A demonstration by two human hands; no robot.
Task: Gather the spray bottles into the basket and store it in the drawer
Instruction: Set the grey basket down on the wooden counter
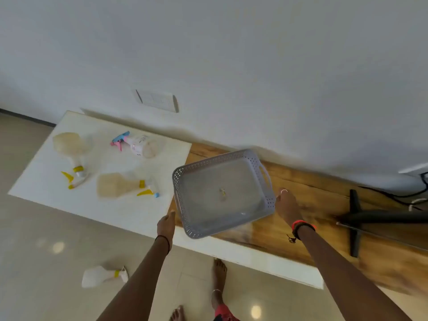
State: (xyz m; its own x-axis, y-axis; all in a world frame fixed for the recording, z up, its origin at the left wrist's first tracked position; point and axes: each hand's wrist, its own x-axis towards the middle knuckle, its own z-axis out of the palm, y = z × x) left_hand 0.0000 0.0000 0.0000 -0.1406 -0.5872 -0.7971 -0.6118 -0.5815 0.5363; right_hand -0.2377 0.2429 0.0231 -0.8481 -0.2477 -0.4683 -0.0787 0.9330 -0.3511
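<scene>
An empty grey perforated basket (pixel 264 174) sits tilted over the seam between the white tabletop and the wooden counter. My left hand (pixel 166 224) grips its left rim and my right hand (pixel 287 205) grips its right rim. Three spray bottles lie on their sides on the white tabletop (pixel 46 181): one with a yellow trigger (pixel 69 147) at the far left, one with a pink and blue trigger (pixel 141 144) at the back, and one with a yellow trigger and blue tip (pixel 120 185) near the basket. Another white spray bottle (pixel 99 275) lies on the floor.
A wooden counter (pixel 324 205) runs to the right along the white wall. A black stand (pixel 356 216) with cables rests on it at the right. A switch plate (pixel 157 100) is on the wall. My bare feet stand on the tiled floor below the table edge.
</scene>
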